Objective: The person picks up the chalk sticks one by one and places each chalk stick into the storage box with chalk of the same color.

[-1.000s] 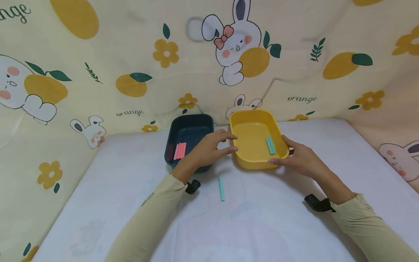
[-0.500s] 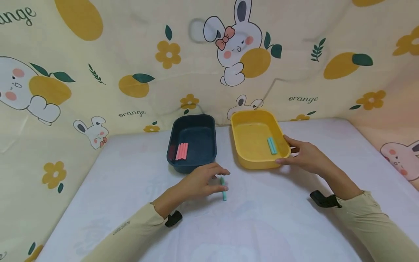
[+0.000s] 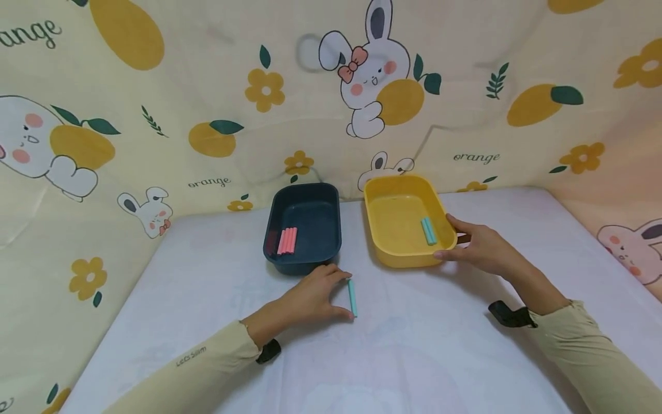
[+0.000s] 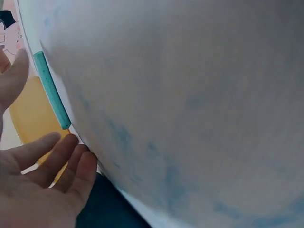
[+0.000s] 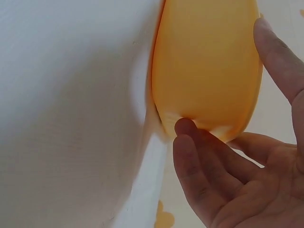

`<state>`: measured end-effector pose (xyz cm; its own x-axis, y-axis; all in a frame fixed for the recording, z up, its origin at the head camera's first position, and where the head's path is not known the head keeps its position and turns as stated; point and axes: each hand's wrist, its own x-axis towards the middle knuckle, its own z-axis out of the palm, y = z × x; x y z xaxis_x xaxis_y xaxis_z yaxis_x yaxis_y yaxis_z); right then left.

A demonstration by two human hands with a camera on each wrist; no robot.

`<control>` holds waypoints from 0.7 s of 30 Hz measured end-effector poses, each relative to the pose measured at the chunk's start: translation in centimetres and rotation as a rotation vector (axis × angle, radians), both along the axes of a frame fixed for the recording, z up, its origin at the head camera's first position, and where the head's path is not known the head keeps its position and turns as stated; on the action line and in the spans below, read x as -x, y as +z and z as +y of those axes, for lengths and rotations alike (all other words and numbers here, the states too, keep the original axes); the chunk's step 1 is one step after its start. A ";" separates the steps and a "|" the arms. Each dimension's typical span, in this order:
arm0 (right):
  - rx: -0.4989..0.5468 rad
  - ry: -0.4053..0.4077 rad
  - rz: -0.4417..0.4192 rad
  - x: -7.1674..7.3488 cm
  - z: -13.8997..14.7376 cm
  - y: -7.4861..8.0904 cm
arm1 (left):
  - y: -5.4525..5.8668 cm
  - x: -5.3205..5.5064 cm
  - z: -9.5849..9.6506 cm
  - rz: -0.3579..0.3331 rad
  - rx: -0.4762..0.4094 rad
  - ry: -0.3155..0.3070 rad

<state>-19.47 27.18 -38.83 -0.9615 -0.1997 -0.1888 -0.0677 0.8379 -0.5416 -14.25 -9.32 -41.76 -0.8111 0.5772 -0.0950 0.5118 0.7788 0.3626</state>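
A teal chalk stick point(image 3: 353, 298) lies on the white tabletop between the two containers' front ends. My left hand point(image 3: 315, 299) reaches over beside it, thumb near one end and fingertips near the other. In the left wrist view a small gap shows between the thumb and the teal chalk stick point(image 4: 52, 90). On the right, my right hand point(image 3: 481, 250) holds the near right corner of a yellow tub point(image 3: 395, 221), thumb at the front and fingers along the side. Inside that tub lie teal chalk sticks point(image 3: 428, 231), side by side.
A dark navy tub point(image 3: 315, 227) stands left of the yellow one, with several pink chalk sticks point(image 3: 287, 241) in its left part. Behind both tubs rises a cream cloth point(image 3: 320, 115) printed with rabbits and oranges.
My left hand has come back from the yellow tub's left side to the loose teal chalk stick, its thumb and fingers spread towards the ends. The right hand stays at the yellow tub.
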 end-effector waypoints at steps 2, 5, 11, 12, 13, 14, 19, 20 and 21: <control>0.000 0.003 0.001 0.0 -0.1 0.0 | -0.1 0.0 0.1 -0.011 0.005 0.007; 0.002 0.002 0.005 0.0 -0.2 0.0 | -0.3 -0.1 0.2 -0.022 0.019 0.014; 0.019 0.005 -0.008 0.2 -0.4 -0.4 | -0.7 -0.2 0.3 -0.025 0.023 0.056; 0.019 0.004 -0.012 0.2 -0.4 -0.4 | -0.8 -0.3 0.3 -0.027 0.018 0.061; 0.017 0.004 -0.013 0.2 -0.4 -0.4 | -0.8 -0.3 0.3 -0.028 0.007 0.063; 0.014 0.003 -0.015 0.2 -0.3 -0.4 | -0.8 -0.4 0.3 -0.028 -0.001 0.065; 0.000 0.005 -0.009 0.0 -0.1 -0.2 | -0.7 -0.5 0.8 -0.032 -0.020 0.073; 0.001 0.006 -0.006 0.0 -0.1 -0.1 | -0.7 -0.5 0.8 -0.032 -0.018 0.076; -0.001 0.007 -0.005 0.0 -0.1 -0.1 | -0.7 -0.5 0.8 -0.031 -0.017 0.080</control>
<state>-19.46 27.12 -38.91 -0.9591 -0.2065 -0.1935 -0.0711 0.8377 -0.5414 -13.77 -8.47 -42.44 -0.8513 0.5128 -0.1114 0.4367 0.8100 0.3913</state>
